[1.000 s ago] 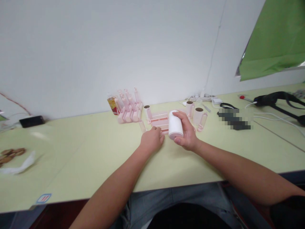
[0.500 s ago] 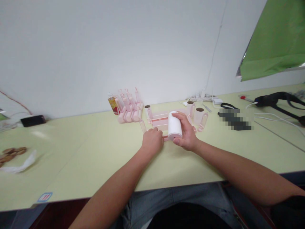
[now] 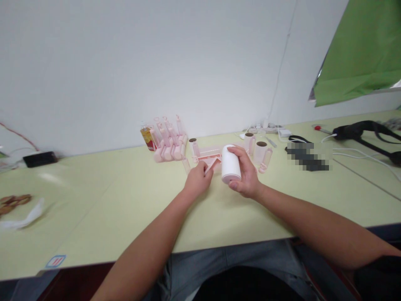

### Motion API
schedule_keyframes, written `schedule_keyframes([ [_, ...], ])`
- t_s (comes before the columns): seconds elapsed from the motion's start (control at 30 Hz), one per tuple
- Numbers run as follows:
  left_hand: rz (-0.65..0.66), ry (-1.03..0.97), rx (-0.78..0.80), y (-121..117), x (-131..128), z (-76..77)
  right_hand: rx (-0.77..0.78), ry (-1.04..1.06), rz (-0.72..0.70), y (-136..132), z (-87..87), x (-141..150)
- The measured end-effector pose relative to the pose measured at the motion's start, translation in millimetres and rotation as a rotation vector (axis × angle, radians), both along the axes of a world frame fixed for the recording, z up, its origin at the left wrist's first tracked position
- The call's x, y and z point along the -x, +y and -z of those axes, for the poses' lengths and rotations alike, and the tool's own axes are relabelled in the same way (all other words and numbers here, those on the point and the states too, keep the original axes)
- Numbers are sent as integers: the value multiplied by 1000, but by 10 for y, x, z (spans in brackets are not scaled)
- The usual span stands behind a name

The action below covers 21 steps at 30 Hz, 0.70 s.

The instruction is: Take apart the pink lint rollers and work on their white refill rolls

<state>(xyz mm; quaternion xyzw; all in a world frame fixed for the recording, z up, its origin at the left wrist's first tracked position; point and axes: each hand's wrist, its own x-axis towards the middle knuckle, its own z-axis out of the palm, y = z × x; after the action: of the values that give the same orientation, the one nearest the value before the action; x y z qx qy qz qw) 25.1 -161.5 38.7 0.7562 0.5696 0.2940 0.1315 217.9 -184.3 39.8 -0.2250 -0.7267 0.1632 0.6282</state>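
My right hand (image 3: 244,171) is wrapped round a white sticky roll (image 3: 230,162) with a pale pink end, tilted above the table. My left hand (image 3: 199,175), just left of it, is closed on a thin pink plastic piece (image 3: 213,163) that juts up to the right from the fingers. Behind the hands lies a pink frame-like part (image 3: 205,157), partly covered by the left hand. A clear pink handle (image 3: 186,164) rests beside my left hand. More white rolls with brown cores (image 3: 261,151) and another pink handle (image 3: 266,159) stand or lie to the right.
Several pink lint rollers (image 3: 171,146) stand in a group at the back left by a yellow-red bottle (image 3: 147,136). A power strip (image 3: 266,126), cables and a black headset strap (image 3: 363,133) lie right. A phone (image 3: 40,159) and brown pieces (image 3: 14,202) are far left.
My left hand has lifted the thin pink piece off the table and tilted it up. My right hand still holds the white roll in nearly the same place.
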Motion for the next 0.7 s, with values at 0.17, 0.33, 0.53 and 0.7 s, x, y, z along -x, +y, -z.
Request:
schedule_keyframes([
  [0.17, 46, -602, 205, 135, 32, 55, 89, 85, -37, -20, -9, 7],
  [0.33, 86, -890, 160, 158, 22, 11, 638, 334, -530, 68, 101, 137],
  [0.53, 99, -741, -5, 77, -6, 3, 1174, 465, -899, 133, 118, 207],
  [0.7, 102, -665, -93, 40, -19, 46, 1330, 497, -1032, 92, 36, 180],
])
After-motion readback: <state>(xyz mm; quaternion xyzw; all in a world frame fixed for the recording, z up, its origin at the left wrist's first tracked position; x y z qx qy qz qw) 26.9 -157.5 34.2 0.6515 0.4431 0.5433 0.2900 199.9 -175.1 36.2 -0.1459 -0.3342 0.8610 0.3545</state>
